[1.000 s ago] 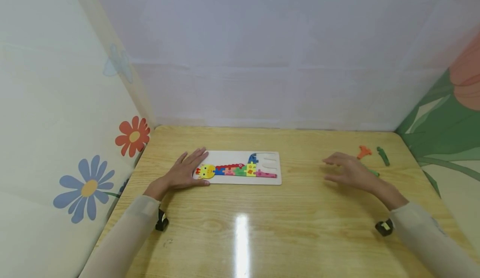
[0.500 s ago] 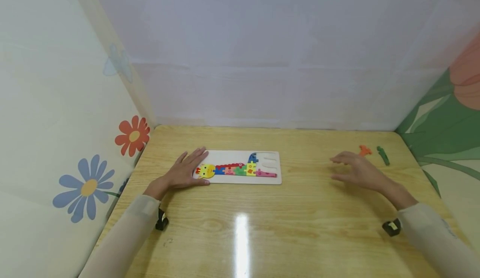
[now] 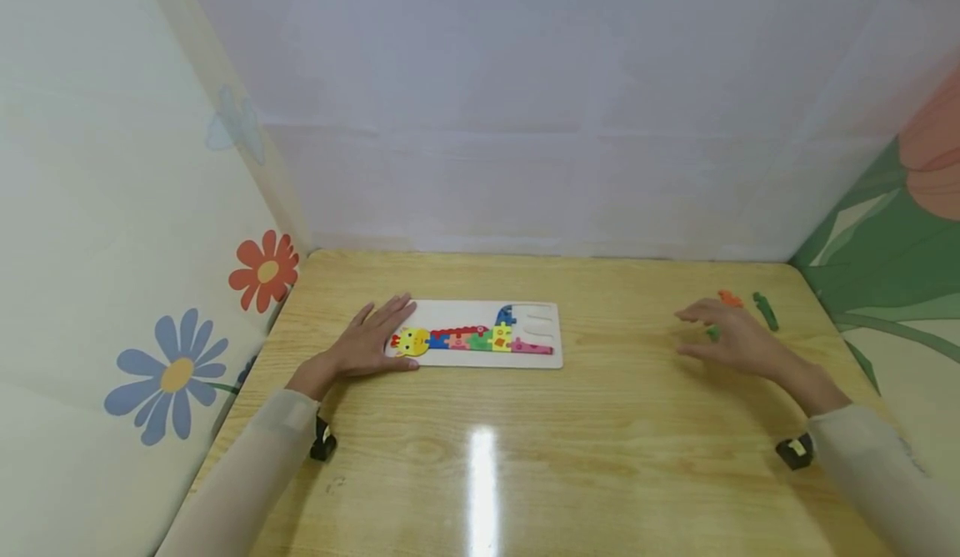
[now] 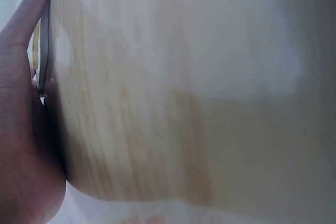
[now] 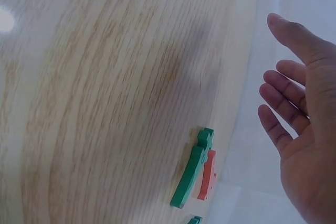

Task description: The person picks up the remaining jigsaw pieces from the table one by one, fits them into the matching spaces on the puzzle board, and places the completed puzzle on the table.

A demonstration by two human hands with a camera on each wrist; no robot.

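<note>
My left hand rests with spread fingers on the left end of a white puzzle board. A giraffe of colored pieces lies in the board, with a yellow head and a pink leg; leg-shaped recesses show at its right end. My right hand hovers over the table's right side, thumb and fingers apart, holding nothing. Below it lies a green puzzle piece, partly hidden by the hand in the head view. An orange piece lies beside that one.
A darker green piece lies farther right on the wooden table. White cloth hangs along the table's back edge, and flower-printed panels stand at both sides. A black wrist camera sits below the right sleeve.
My right hand has drifted to the right, toward the loose pieces, and now covers part of the orange one. The left hand and the board have stayed in place.
</note>
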